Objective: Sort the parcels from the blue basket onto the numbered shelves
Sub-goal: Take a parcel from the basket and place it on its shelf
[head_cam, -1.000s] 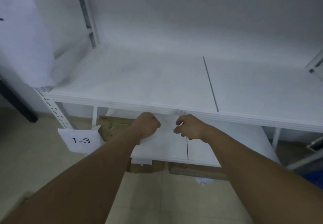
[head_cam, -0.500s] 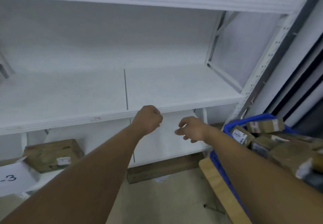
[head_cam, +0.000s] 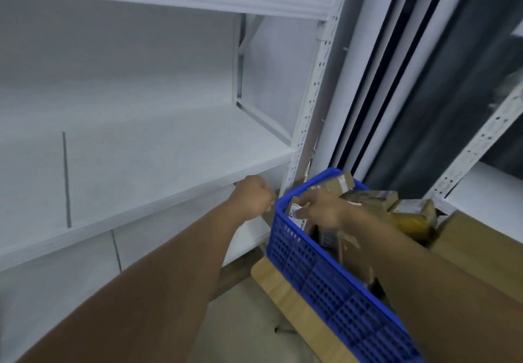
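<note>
Right fingers (head_cam: 307, 200) now over blue basket (head_cam: 311, 272), off the shelf (head_cam: 169, 164), reaching parcel (head_cam: 297, 215) beneath; grasp unclear. Left fingers (head_cam: 264, 192) clenched, empty. Next pick begins.

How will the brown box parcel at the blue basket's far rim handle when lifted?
Probably stiff: the parcel is a square-edged cardboard box. Likely light for its size, since it perches atop the heap in the blue basket without visibly crushing anything. Lifting it may shift neighbours: the other parcels lie tilted and loosely piled.
</note>
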